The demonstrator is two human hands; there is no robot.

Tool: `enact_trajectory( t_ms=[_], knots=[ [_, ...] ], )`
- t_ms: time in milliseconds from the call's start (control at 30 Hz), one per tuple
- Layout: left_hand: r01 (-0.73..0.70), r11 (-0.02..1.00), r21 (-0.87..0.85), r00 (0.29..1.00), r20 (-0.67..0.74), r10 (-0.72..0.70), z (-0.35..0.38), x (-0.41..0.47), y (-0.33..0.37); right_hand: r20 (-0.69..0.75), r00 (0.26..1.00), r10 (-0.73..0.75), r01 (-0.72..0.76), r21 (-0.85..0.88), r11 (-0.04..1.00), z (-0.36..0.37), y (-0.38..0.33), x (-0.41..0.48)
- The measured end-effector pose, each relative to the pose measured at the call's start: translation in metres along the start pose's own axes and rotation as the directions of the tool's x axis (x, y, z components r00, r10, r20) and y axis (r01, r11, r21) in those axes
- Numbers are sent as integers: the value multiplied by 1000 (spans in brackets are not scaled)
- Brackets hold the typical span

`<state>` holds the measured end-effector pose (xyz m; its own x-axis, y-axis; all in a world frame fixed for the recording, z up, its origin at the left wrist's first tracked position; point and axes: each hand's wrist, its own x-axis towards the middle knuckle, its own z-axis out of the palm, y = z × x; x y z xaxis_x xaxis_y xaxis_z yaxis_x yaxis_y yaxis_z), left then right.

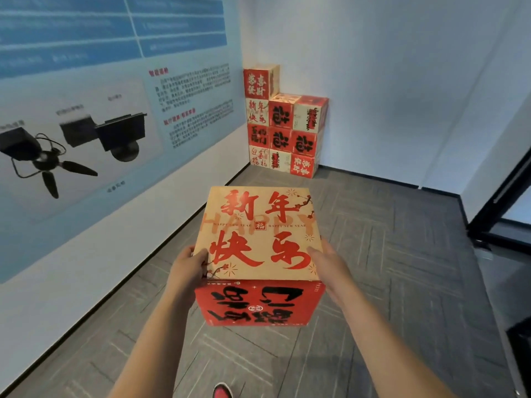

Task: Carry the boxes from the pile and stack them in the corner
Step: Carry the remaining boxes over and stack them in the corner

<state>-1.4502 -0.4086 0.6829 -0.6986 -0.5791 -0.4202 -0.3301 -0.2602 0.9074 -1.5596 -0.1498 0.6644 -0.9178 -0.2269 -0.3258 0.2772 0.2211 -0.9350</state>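
Upper centre, the stepped stack of red-and-cream printed cardboard boxes (283,130) fills the corner. The tan-topped, red-sided cardboard box (258,239) sits mid-frame, well apart from it. The left hand (188,262) curls over its edge; the right hand (326,261) presses its side, fingers hidden. Squeezed sideways only, it could slip.

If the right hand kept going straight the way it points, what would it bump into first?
The right hand holds the carried box by its side. Past that, its line runs over floor toward the stack of boxes in the corner, so probably that; depth is hard to judge.
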Motion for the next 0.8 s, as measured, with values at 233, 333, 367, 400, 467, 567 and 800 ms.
enact_trajectory(
  t_ms=[233,333,367,400,467,567,800],
  knots=[
    [-24,999,28,1000,11,24,9,177,71,-28,1000,-5,3,-54,999,67,-65,163],
    [-36,997,70,999,26,34,24,246,113,-69,997,29,-27,28,999,82,-93,226],
    [-50,995,81,998,33,48,31,268,126,-85,996,33,-29,48,998,84,-102,247],
    [-64,993,95,997,36,61,38,288,138,-97,995,35,-29,63,998,85,-110,267],
    [-85,987,133,996,52,79,54,326,157,-123,992,41,-30,92,995,85,-124,305],
    [-93,984,149,991,109,77,80,381,177,-155,987,46,-28,118,993,81,-140,362],
    [-65,989,135,983,178,40,163,509,211,-195,979,58,-26,163,986,64,-166,512]
  ],
)
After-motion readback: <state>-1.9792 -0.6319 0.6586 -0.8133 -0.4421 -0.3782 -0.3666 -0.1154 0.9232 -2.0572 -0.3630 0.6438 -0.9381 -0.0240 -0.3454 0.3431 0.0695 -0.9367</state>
